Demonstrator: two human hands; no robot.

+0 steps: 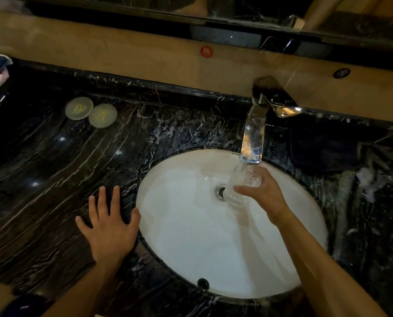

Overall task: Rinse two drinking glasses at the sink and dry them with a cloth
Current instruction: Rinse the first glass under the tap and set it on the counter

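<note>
Clear drinking glass (242, 183) held tilted under chrome tap spout (252, 138), over white oval sink basin (191, 236). Right hand (263, 195) grip wrapped round glass wall. Left hand (109, 225) grip spread flat on black marble desk (53, 179), at basin's left edge. Glass likely light, rigid, wet, slippery, fragile: take hold mid-body, not rim.

1. Your clear, colourless drinking glass (241, 184) hangs over the white oval sink basin (191, 236), toward its 1 o'clock side, directly under the spout of the chrome tap (252, 138). It is tilted, mouth up toward the spout at 12 o'clock and base down over the drain at 7 o'clock. Your right hand (261, 193) wraps its side. Water shows inside the upper part as pale streaks and bubbles.
2. Only one glass is visible.
3. A dark shape lies at 3 o'clock of the tap; whether it is a cloth, you cannot tell.
</note>
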